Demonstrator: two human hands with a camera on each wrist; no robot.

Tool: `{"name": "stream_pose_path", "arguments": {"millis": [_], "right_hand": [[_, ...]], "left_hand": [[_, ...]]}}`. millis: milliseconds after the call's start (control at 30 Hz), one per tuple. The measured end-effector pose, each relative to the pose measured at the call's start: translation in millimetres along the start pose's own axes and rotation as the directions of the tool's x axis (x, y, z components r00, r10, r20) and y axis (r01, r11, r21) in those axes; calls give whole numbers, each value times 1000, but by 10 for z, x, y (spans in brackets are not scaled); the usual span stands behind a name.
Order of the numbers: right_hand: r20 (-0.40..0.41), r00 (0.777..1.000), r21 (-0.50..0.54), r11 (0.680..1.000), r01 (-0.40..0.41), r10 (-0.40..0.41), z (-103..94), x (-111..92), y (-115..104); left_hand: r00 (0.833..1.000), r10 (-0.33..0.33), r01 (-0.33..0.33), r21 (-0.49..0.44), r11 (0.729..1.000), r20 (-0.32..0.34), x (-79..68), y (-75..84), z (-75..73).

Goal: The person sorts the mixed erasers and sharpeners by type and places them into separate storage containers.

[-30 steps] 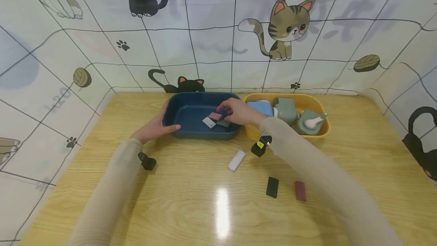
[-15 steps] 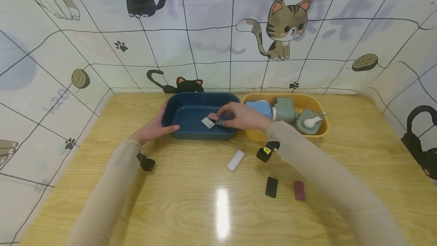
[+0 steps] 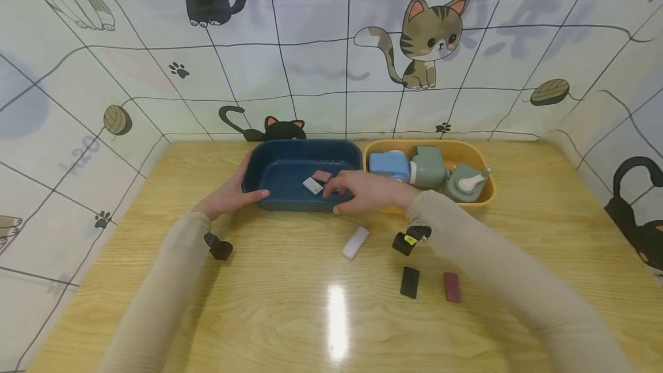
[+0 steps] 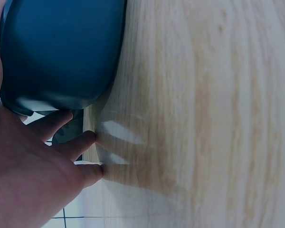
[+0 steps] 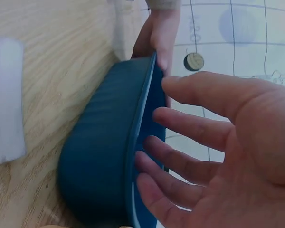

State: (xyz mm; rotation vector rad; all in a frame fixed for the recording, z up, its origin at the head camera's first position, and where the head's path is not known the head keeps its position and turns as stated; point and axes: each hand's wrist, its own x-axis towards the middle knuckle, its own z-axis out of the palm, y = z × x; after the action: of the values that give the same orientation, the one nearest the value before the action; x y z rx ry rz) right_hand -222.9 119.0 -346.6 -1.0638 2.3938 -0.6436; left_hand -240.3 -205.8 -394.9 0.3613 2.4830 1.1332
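Note:
My left hand point(image 3: 230, 193) rests against the left end of a dark blue plastic bin point(image 3: 290, 204), thumb over its front rim. In the left wrist view, several of that hand's fingers point(image 4: 78, 145) spread out beside the bin's end. Above the bin's right part is my right hand point(image 3: 370, 190), its fingers apart and holding nothing in the right wrist view. Inside lie a small white block point(image 3: 313, 186) and a small pink block point(image 3: 322, 176). A dark piece next to them is mostly hidden by the right hand.
Right of the blue bin, a yellow bin point(image 3: 489, 195) holds a blue bottle point(image 3: 388, 164), a grey-green bottle point(image 3: 429, 167) and a pump bottle point(image 3: 465, 184). Nearer on the wooden table lie a white bar point(image 3: 355, 243), a black flat block point(image 3: 410, 282) and a maroon flat block point(image 3: 452, 287).
My right hand has come nearer and lower over the blue bin's front right side, its fingers spreading off the dark grey piece they were at. The left hand has stayed on the bin.

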Motion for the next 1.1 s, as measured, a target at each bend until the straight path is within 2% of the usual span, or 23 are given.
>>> {"name": "stream_pose_path", "arguments": {"millis": [67,233,300,767,1000,1100], "right_hand": [[15,1000,-9,1000,10,-10,1,-36,-44],[19,1000,-15,1000,25,-24,5,-109,-126],[17,999,-12,999,36,-36,10,-128,-149],[6,995,55,994,100,-100,169,-268,-154],[83,989,104,988,112,-120,237,-292,-109],[130,985,106,989,103,-116,277,-300,-78]], "left_hand": [[1000,-4,4,-7,1000,6,-21,37,-7],[1000,-2,2,12,1000,-12,134,-244,-1],[1000,0,1,24,1000,-18,150,-271,3],[1000,-7,8,24,1000,-15,159,-293,3],[1000,-11,11,28,1000,-17,138,-272,2],[1000,-16,16,9,1000,-10,105,-201,1]]}}
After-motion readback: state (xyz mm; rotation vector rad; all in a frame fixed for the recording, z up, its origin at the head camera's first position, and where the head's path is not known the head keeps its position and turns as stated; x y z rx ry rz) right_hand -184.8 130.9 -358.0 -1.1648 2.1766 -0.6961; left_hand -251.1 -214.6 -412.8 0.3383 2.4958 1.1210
